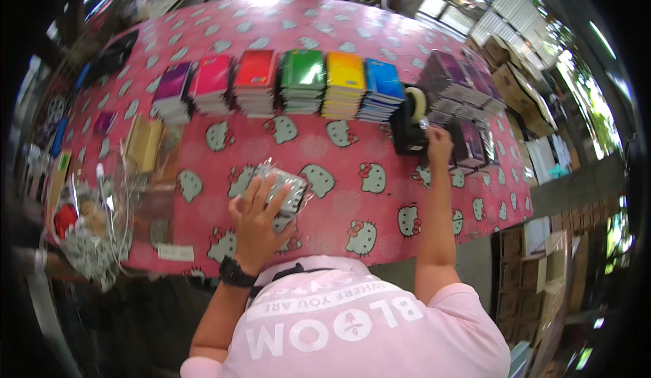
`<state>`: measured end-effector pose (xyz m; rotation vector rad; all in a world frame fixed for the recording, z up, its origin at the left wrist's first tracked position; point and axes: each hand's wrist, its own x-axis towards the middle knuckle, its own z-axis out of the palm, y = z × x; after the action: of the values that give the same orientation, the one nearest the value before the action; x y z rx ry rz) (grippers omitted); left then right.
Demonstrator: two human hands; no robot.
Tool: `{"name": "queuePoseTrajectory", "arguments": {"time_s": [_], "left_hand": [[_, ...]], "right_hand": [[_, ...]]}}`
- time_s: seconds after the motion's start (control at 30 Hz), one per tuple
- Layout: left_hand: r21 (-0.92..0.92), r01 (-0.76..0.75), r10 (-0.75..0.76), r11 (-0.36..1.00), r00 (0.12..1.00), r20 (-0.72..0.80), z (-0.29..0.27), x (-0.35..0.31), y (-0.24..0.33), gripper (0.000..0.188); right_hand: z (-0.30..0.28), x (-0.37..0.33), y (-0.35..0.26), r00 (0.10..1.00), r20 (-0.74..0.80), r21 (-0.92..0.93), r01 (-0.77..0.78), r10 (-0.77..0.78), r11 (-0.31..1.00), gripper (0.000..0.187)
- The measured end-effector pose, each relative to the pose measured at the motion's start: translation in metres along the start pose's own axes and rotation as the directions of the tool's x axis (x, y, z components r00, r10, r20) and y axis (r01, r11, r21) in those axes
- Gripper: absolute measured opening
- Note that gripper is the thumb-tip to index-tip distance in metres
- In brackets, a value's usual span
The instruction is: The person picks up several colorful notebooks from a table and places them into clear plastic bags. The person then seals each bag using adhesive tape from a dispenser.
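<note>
Our left hand (258, 212), grip apart, likely steadies clear-wrapped grey rectangular packet (291, 193) left of black blocky tape dispenser (408, 134); right hand (440, 145) beside it, can't tell grip.

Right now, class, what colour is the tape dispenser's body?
The tape dispenser's body is black, seen best in the head view.

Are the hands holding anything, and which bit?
The left hand lies over the left part of a plastic-wrapped pack; I can't tell if it grips. The right hand is beside the black tape dispenser; any pinch is too blurred.
</note>
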<state>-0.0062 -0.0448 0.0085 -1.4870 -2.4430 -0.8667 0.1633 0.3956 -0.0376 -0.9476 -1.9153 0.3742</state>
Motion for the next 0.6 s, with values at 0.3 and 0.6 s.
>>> {"name": "queuePoseTrajectory", "arguments": {"time_s": [0.3,0.6], "left_hand": [[-0.038,0.056,-0.056,0.998,0.998,-0.010,0.003,0.001,0.004,0.066],[-0.057,0.098,-0.098,0.994,0.995,0.003,0.002,0.002,0.009,0.068]], "right_hand": [[0.001,-0.049,-0.003,0.370,0.784,0.465,-0.882,0.499,-0.075,0.018],[-0.004,-0.073,-0.042,0.719,0.276,0.504,-0.673,0.638,0.541,0.017]]}}
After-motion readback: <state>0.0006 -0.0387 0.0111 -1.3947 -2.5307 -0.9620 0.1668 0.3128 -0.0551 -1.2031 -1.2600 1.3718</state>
